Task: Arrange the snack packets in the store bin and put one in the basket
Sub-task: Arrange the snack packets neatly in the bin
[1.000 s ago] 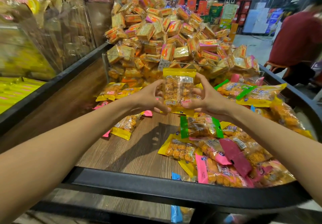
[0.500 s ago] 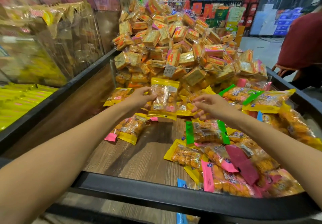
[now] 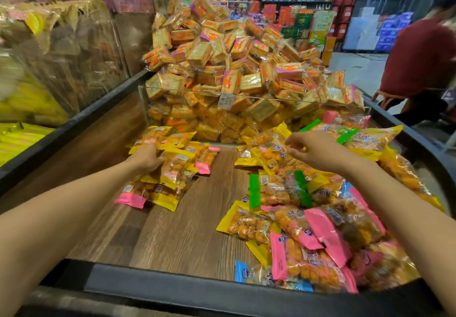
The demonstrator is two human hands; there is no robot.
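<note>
Head view, left grip: I see my left hand lying on a small pile of snack packets at the left of the bin floor. The fingers are hidden, so I cannot tell if they hold one.
Head view, right grip: my right hand hangs just above the yellow packets in the middle. Its fingers are loosely bent and hold nothing.
Head view, bin: the store bin has a dark rim and a wood floor.
Head view, big heap: pink, green and yellow packets lie mixed up on the right side.
Head view, behind: a clear wall holds back a tall pile of cracker packs.
Head view, far right: a person in a red top.
</note>
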